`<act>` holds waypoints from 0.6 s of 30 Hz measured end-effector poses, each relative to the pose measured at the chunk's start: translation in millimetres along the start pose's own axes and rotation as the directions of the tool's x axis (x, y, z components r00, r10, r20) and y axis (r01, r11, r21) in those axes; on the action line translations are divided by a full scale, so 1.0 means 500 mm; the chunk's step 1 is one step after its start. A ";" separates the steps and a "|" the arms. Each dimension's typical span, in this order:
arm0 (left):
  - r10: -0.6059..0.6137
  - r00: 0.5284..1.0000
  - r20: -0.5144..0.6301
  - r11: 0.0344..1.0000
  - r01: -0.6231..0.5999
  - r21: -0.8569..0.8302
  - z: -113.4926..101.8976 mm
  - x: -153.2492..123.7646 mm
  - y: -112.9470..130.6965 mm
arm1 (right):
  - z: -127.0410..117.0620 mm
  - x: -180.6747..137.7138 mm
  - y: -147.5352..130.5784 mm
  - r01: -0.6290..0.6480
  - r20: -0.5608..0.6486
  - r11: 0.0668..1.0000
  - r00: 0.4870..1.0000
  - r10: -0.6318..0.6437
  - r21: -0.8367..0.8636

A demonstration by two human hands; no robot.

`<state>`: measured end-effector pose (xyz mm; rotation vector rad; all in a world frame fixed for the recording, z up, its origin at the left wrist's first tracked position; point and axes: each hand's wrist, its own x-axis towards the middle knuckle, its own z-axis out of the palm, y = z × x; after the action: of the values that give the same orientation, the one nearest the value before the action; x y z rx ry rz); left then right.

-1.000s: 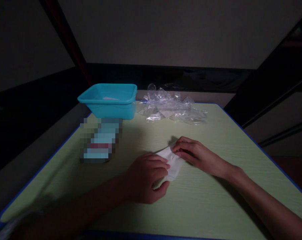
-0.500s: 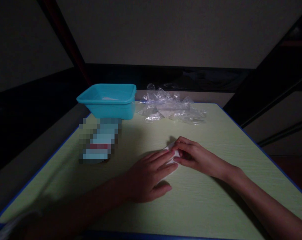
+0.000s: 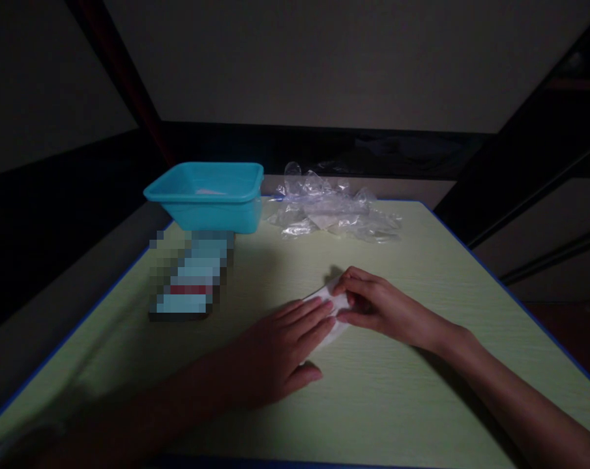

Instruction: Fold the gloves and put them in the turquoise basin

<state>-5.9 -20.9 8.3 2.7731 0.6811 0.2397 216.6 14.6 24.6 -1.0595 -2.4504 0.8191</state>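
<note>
A thin white sheet, perhaps paper or tissue, lies on the table between my hands. Stretched flat over its left part is my left hand, fingers extended and thumb apart. My right hand bends its fingers and thumb at the sheet's right edge, pinching it. Fingers of both hands cover much of the sheet, so its full outline is hidden.
On the pale green table with blue edging, a turquoise plastic basin stands at the back left. A pixelated, blurred-out item lies before it. Crumpled clear plastic sits at the back middle.
My left hand has slid a little left and down across the white sheet, and more of the sheet shows. My right hand stays almost in place.
</note>
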 end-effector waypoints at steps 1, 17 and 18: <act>-0.007 1.000 0.014 1.000 0.007 0.006 0.000 -0.002 0.000 | -0.001 0.000 -0.001 0.000 -0.004 1.000 1.000 0.000 0.002; -0.035 0.999 0.022 0.998 0.036 -0.049 -0.004 -0.005 0.003 | 0.014 -0.002 0.030 -0.251 -0.238 0.966 0.943 0.232 -0.054; -0.033 0.999 0.029 0.999 0.034 -0.042 -0.004 -0.004 0.004 | 0.015 -0.001 0.032 -0.254 -0.228 0.967 0.942 0.245 -0.009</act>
<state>-7.4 -23.0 10.6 2.7166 0.7067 0.2055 221.7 20.5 8.4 -1.4164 -2.1784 0.6838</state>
